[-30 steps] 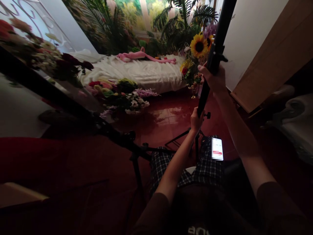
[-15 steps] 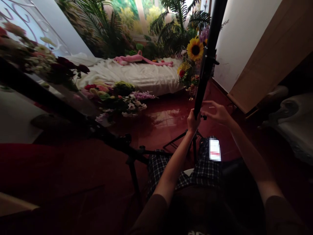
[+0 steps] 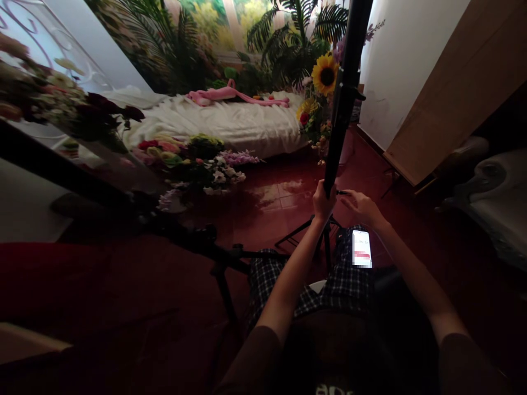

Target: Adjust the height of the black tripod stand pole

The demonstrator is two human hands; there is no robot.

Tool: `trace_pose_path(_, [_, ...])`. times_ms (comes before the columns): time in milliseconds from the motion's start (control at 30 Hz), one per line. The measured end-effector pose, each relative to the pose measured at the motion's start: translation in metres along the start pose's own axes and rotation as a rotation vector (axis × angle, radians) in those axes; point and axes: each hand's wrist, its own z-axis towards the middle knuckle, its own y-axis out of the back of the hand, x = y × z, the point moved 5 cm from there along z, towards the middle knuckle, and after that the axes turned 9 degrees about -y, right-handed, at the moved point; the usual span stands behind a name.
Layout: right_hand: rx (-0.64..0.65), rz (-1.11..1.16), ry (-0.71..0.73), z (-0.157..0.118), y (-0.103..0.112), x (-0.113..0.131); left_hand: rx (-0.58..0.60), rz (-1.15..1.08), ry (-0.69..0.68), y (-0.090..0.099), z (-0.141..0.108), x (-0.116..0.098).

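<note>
My left hand [image 3: 324, 201] is wrapped round the lower part of a black stand pole [image 3: 339, 131], which rises at a slight tilt past the top of the view. A small dark clamp knob [image 3: 341, 192] sticks out to the right of that grip. At its outer end, the fingertips of my right hand [image 3: 362, 208] close on the knob; their exact contact is dim. Below, the stand's splayed legs [image 3: 294, 233] rest on the floor. A lit phone [image 3: 362, 248] lies on my right thigh, on checked shorts [image 3: 346, 285].
A second black stand [image 3: 177, 230] slants across the left side, close to my left knee. Ahead is a white-draped bed [image 3: 247, 123] with a pink plush toy [image 3: 222, 95], artificial flowers [image 3: 197, 159] and a sunflower [image 3: 325, 75]. On the right are a wooden panel [image 3: 436, 104] and a pale carved sofa [image 3: 498, 186].
My right hand has moved left and down, its spread fingers coming together at the knob. My left hand keeps its hold on the pole. The view has shifted slightly.
</note>
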Motion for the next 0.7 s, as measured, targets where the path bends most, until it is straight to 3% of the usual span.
trace_pose_path(200, [-0.056,0.290,-0.125,0.016,-0.013,-0.015,-0.031,0.012,-0.040,0.001,-0.001,0.003])
trace_pose_path(333, [-0.093,0.317,-0.234,0.028,-0.018,-0.016,0.006,0.007,-0.027,-0.002,-0.002,0.006])
trace_pose_path(400, [-0.054,0.365,-0.366,0.034,-0.022,-0.019,0.015,0.017,-0.022,-0.002,-0.003,0.007])
trace_pose_path(500, [0.105,0.519,-0.522,0.037,-0.032,-0.021,0.019,0.024,-0.018,-0.003,-0.003,0.009])
trace_pose_path(567, [0.127,0.597,-0.523,0.035,-0.035,-0.021,0.013,0.021,-0.030,-0.003,-0.003,0.009])
trace_pose_path(700, [-0.082,0.639,-0.277,0.020,-0.026,-0.017,-0.025,0.012,-0.089,-0.001,-0.002,0.008])
